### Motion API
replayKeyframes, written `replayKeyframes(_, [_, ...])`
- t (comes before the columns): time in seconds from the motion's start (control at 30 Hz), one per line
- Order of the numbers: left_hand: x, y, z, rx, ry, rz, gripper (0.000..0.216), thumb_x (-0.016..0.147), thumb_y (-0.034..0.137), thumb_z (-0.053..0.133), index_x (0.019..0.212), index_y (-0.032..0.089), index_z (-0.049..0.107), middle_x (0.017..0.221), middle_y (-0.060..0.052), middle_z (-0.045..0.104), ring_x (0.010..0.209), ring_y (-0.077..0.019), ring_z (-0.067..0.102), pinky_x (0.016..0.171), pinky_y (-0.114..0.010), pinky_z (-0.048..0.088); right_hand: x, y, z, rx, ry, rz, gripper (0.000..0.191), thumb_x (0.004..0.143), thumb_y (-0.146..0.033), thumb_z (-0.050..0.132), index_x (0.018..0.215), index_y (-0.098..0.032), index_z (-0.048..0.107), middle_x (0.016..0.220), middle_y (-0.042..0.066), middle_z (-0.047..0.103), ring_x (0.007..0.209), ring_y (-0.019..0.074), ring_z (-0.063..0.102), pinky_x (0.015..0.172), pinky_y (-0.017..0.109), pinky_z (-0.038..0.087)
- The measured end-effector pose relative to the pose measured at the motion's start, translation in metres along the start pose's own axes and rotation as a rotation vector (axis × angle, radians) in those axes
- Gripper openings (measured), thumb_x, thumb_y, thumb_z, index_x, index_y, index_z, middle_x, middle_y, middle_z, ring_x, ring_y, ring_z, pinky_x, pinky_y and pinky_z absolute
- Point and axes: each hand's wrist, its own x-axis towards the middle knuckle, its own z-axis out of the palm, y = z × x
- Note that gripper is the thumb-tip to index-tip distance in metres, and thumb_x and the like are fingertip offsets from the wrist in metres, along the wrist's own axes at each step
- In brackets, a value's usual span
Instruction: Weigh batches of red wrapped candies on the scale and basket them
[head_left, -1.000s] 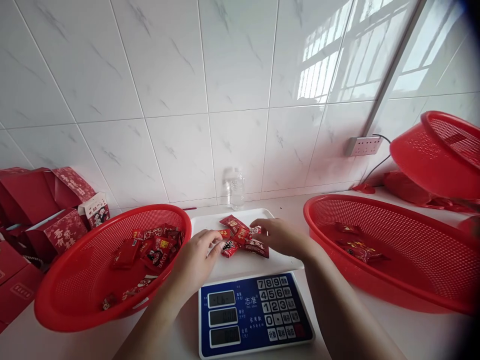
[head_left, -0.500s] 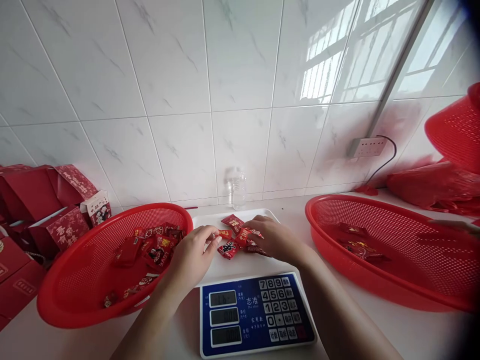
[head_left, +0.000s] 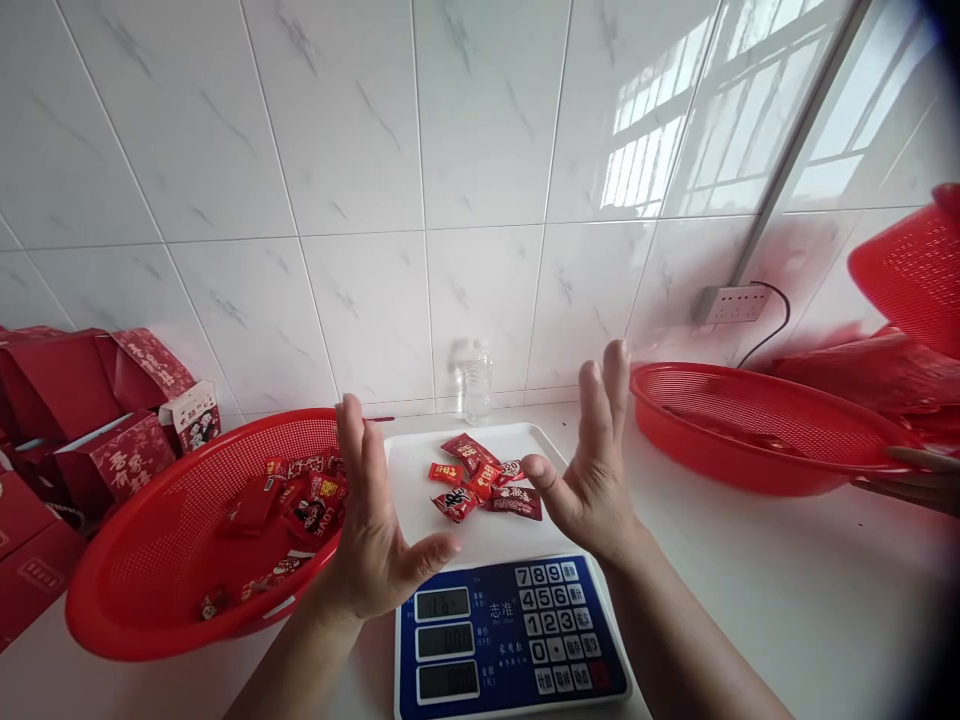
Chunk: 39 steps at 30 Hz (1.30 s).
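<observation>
Both my hands are raised above a blue electronic scale [head_left: 510,635], palms facing each other and fingers stretched out. My left hand [head_left: 375,525] is open and holds nothing. My right hand [head_left: 589,470] is open too, also with nothing in it. Between them, on the scale's white weighing tray [head_left: 409,465], lies a small pile of red sweet packets [head_left: 480,480]. A red mesh basket [head_left: 150,560] at my left holds several more red packets [head_left: 300,495]. Neither hand touches the packets or the tray.
A second red basket [head_left: 757,430] at the right is lifted and tilted by another person's hand [head_left: 919,478]. Another red basket [head_left: 911,265] shows at the far right edge. Red gift boxes [head_left: 90,430] stack at the left. A clear bottle [head_left: 475,382] stands by the tiled wall.
Both my hands have lifted off the sweet packets on the tray and opened, palms facing. The right basket has risen off the counter and tilted, held by another person's hand.
</observation>
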Motion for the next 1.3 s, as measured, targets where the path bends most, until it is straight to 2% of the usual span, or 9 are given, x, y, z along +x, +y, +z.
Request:
replayKeyframes(0.27, [0.000, -0.003, 0.000, 0.118, 0.051, 0.102, 0.082, 0.092, 0.060, 0.038, 0.150, 0.037, -0.014, 0.156, 0.010, -0.028, 0.142, -0.0276, -0.026, 0.114, -0.057, -0.013, 0.001, -0.006, 0.000, 0.071, 0.005, 0.028, 0.083, 0.093, -0.056, 0.033, 0.146, -0.035, -0.027, 0.156, -0.006, -0.029, 0.142, 0.0350, -0.020, 0.110, 0.068, 0.006])
replayKeyframes(0.5, [0.005, -0.006, -0.004, 0.317, 0.061, 0.041, 0.053, 0.095, 0.046, 0.042, 0.147, 0.042, 0.029, 0.162, 0.007, -0.002, 0.144, -0.0376, -0.017, 0.110, -0.069, -0.003, 0.001, 0.004, -0.002, 0.032, -0.070, 0.010, 0.073, 0.094, -0.051, 0.038, 0.151, -0.042, -0.007, 0.154, -0.014, -0.032, 0.140, 0.0351, -0.026, 0.111, 0.068, 0.005])
replayKeyframes(0.6, [0.005, -0.007, -0.002, 0.290, 0.071, 0.029, 0.063, 0.095, 0.045, 0.043, 0.151, 0.038, 0.016, 0.162, -0.001, 0.010, 0.146, -0.0365, -0.005, 0.111, -0.069, 0.001, 0.000, 0.006, -0.002, 0.035, -0.067, -0.009, 0.074, 0.094, -0.051, 0.038, 0.151, -0.040, -0.008, 0.155, -0.012, -0.031, 0.141, 0.0340, -0.025, 0.111, 0.067, 0.003])
replayKeyframes(0.77, [0.004, -0.006, 0.000, 0.187, 0.069, 0.051, 0.076, 0.093, 0.042, 0.051, 0.153, 0.033, 0.004, 0.162, -0.005, -0.007, 0.147, -0.0322, 0.009, 0.113, -0.055, 0.026, 0.000, 0.005, -0.002, 0.018, -0.024, -0.021, 0.079, 0.093, -0.050, 0.042, 0.152, -0.037, -0.009, 0.156, -0.009, -0.028, 0.142, 0.0341, -0.020, 0.111, 0.067, 0.006])
replayKeyframes(0.83, [0.006, -0.005, -0.001, 0.195, 0.070, 0.026, 0.061, 0.092, 0.040, 0.053, 0.147, 0.031, 0.031, 0.162, -0.005, 0.004, 0.146, -0.0329, 0.013, 0.113, -0.054, 0.026, 0.000, 0.005, -0.001, 0.005, -0.007, 0.006, 0.069, 0.092, -0.047, 0.047, 0.152, -0.036, 0.014, 0.161, -0.005, -0.010, 0.143, 0.0348, -0.015, 0.112, 0.067, 0.010])
replayKeyframes(0.9, [0.007, -0.004, -0.003, 0.187, 0.010, -0.035, 0.031, 0.093, 0.039, 0.051, 0.119, 0.025, 0.062, 0.148, -0.007, 0.044, 0.140, -0.0328, 0.032, 0.114, -0.056, 0.022, 0.000, 0.005, -0.001, 0.022, -0.029, 0.091, 0.045, 0.094, -0.040, 0.047, 0.138, -0.032, 0.048, 0.151, 0.003, 0.039, 0.146, 0.0337, 0.008, 0.112, 0.064, 0.016])
replayKeyframes(0.97, [0.009, -0.003, -0.005, 0.124, -0.143, -0.153, 0.028, 0.095, 0.039, 0.045, 0.091, 0.022, 0.067, 0.107, -0.006, 0.071, 0.118, -0.0286, 0.058, 0.109, -0.054, 0.033, 0.000, 0.007, -0.001, 0.086, -0.103, 0.253, 0.034, 0.097, -0.033, 0.041, 0.122, -0.028, 0.063, 0.101, 0.005, 0.073, 0.133, 0.0300, 0.044, 0.108, 0.058, 0.032])
replayKeyframes(1.03, [0.009, -0.002, -0.004, 0.043, -0.331, -0.271, 0.028, 0.095, 0.040, 0.044, 0.095, 0.023, 0.066, 0.090, -0.004, 0.072, 0.095, -0.0228, 0.067, 0.094, -0.043, 0.048, -0.001, 0.010, 0.000, 0.162, -0.210, 0.408, 0.039, 0.098, -0.030, 0.036, 0.128, -0.025, 0.059, 0.072, 0.003, 0.073, 0.107, 0.0258, 0.066, 0.095, 0.050, 0.048])
replayKeyframes(1.3, [0.006, 0.001, 0.006, -0.023, -0.682, -0.301, 0.029, 0.092, 0.033, 0.053, 0.119, 0.028, 0.063, 0.116, -0.004, 0.066, 0.103, -0.0227, 0.062, 0.089, -0.036, 0.048, -0.008, 0.023, 0.006, 0.148, -0.970, 0.308, 0.057, 0.084, -0.025, 0.059, 0.140, -0.031, 0.047, 0.130, 0.007, 0.062, 0.116, 0.0281, 0.058, 0.094, 0.048, 0.048])
